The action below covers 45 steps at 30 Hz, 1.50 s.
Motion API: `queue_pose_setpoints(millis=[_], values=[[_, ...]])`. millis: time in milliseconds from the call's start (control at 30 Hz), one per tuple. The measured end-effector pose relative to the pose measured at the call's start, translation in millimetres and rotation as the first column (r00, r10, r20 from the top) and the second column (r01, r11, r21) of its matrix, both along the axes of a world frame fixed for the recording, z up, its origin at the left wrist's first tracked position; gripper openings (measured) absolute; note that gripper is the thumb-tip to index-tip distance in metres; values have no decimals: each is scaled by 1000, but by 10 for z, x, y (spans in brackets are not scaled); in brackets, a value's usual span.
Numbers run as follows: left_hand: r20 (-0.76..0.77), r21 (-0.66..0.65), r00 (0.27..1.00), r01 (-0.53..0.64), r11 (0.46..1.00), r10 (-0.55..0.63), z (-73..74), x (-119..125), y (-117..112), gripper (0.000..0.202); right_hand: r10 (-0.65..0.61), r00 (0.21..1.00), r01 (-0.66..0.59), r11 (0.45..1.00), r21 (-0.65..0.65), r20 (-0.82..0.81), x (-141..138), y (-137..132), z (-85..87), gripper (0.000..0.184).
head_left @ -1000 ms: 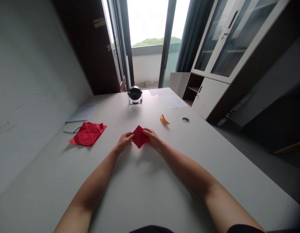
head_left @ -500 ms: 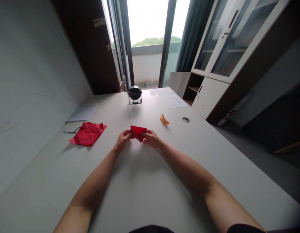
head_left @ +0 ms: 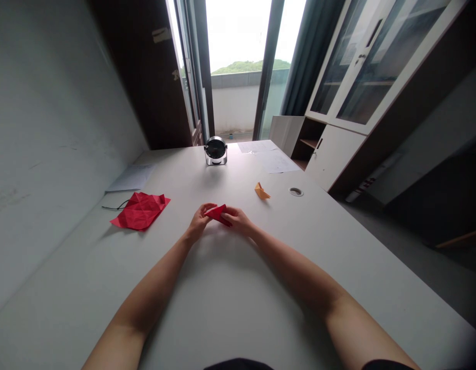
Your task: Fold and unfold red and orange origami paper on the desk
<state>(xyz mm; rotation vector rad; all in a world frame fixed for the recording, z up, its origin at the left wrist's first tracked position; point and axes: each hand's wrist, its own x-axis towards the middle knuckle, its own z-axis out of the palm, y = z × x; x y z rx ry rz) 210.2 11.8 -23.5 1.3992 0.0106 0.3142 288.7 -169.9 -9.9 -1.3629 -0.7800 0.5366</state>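
A small folded red paper [head_left: 218, 212] is held just above the white table [head_left: 230, 298], in the middle of the view. My left hand [head_left: 199, 222] pinches its left end with curled fingers. My right hand [head_left: 236, 221] grips its right side, fingers closed over the fold. Only a narrow red wedge shows between the two hands; the rest is hidden by my fingers.
A larger creased red sheet [head_left: 140, 210] lies to the left, with a thin black cable and a white sheet [head_left: 130, 178] behind it. A small orange folded paper [head_left: 261, 191] and a cable hole [head_left: 296, 191] lie right. A small round fan [head_left: 215, 150] and papers [head_left: 274, 162] stand at the far edge.
The red paper was a flat diamond between my hands; it has been folded and squeezed into a narrow wedge, and my hands have come closer together.
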Motion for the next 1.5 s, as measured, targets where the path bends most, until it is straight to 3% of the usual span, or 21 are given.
queue_pose_setpoints(millis=[333, 567, 700, 833, 1067, 1367, 1500], values=[[-20, -59, 997, 73, 996, -74, 98, -57, -70, 55, -56, 986, 78, 988, -135, 159, -38, 19, 35, 36], [-99, -114, 995, 14, 993, -26, 61, -66, -4, 58, -139, 945, 183, 975, -128, 296, 48, 54, -159, 23], [-148, -2, 989, 21, 1000, -21, -9, -37, 27, 54, -218, 919, 261, 961, -92, 330, 121, 58, -266, 23], [-152, 96, 988, 41, 995, -26, -54, -16, 9, 52, -232, 914, 272, 959, -79, 333, 145, 45, -275, 38], [-123, 53, 989, -77, 996, 83, -29, -9, 28, 50, -271, 913, 329, 931, -156, 306, 161, 34, -255, 32], [-130, 195, 983, -103, 975, 130, -47, -32, 3, 42, -102, 894, 221, 947, -231, 435, 80, 21, -182, 29], [-124, 236, 981, -118, 965, 151, -38, -31, 7, 39, -88, 889, 220, 943, -250, 449, 50, 17, -150, 29]])
